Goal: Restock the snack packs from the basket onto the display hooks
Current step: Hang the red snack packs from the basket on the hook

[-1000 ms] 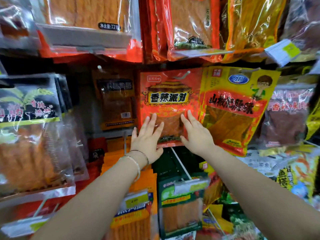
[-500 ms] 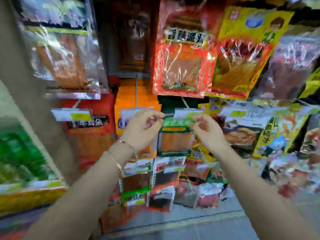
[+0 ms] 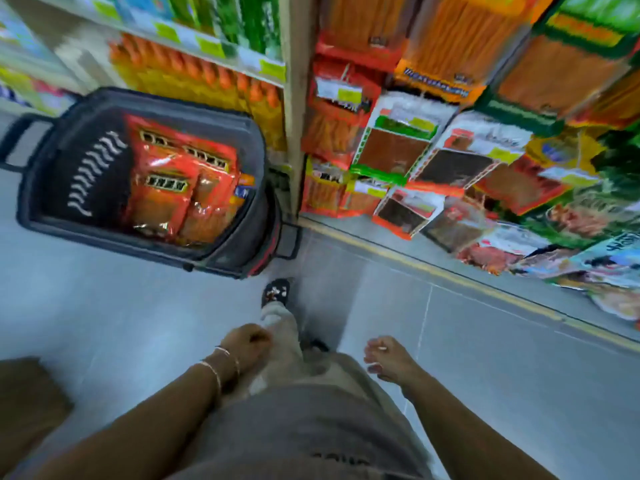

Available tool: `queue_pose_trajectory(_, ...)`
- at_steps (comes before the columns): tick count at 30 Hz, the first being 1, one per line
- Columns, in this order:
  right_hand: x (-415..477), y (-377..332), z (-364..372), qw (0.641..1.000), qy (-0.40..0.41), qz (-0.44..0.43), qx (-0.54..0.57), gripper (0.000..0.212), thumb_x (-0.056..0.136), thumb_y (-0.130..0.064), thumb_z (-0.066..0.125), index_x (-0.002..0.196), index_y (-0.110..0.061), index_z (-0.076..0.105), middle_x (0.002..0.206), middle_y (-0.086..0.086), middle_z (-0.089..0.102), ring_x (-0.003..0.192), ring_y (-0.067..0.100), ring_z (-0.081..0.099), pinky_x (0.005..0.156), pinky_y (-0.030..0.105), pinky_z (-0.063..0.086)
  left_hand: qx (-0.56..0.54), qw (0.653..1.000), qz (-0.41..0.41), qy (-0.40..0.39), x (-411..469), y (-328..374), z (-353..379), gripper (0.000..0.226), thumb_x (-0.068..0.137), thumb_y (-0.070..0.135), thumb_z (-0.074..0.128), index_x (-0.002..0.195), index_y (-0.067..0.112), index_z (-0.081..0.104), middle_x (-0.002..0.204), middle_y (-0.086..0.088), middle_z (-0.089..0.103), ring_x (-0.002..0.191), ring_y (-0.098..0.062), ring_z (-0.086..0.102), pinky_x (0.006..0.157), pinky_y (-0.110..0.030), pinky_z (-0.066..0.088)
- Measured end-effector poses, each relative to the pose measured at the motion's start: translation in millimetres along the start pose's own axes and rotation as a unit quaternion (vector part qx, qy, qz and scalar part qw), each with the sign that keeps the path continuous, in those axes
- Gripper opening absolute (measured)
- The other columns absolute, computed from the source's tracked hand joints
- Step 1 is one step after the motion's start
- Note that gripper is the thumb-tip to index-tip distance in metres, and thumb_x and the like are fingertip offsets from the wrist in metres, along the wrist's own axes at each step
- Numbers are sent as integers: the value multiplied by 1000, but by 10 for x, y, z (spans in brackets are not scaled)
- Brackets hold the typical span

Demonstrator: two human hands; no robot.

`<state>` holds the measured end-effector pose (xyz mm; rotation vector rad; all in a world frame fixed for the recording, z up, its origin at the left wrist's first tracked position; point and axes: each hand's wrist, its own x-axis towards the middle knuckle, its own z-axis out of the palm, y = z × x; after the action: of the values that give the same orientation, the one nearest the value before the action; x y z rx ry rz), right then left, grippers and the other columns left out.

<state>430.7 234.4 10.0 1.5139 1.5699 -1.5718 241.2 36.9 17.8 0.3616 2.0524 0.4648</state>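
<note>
Red snack packs (image 3: 180, 181) are lying in the black basket (image 3: 166, 102) on the floor (image 3: 104, 323), long axes pointing toward the shelf (image 3: 221, 50), lettering blurred; left hand (image 3: 246, 344) and right hand (image 3: 386, 358) are hanging loose, empty

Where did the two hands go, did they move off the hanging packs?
Yes. The left hand and right hand have dropped down and away from the hanging snack packs; now they hang empty beside the person's legs.

Snack packs (image 3: 180, 181) lie in basket (image 3: 86, 109), left of display (image 3: 433, 150).
</note>
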Motion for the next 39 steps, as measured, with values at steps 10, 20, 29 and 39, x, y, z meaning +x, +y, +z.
queue_pose_trajectory(10,349,-870,629,980,-35,-28,-194,22,96,-19,49,102,-1,60,92,13,60,72,17,57,61,24,46,-128,982,-141,14,211,-991,-703,18,92,14,54,104,7,65,107,-16,66,98,-28,61,88,-32,46)
queue_pose_trajectory(20,698,-3085,1859,977,-48,-173,-112,11,97,-23,51,92,-20,60,80,1,64,64,12,57,48,14,42,-233,969,-50,57,840,-1015,-2545,15,94,6,47,99,5,61,88,-11,61,61,-13,54,40,-7,36)
queue_pose_trajectory(29,1822,-3833,2704,997,-55,-46,-4,9,98,-26,50,105,-23,55,96,-1,64,82,13,62,69,24,50,-294,944,-111,99,2091,-1319,-3526,6,93,14,52,95,12,57,80,-3,64,63,-11,58,50,-9,44)
queue_pose_trajectory(39,2918,-4035,3574,1000,-9,16,8,17,92,-34,57,105,-22,56,117,5,59,101,20,56,99,43,45,-335,923,-172,83,2733,-1681,-3254,19,86,27,59,103,19,60,99,-4,67,93,-24,65,85,-34,51)
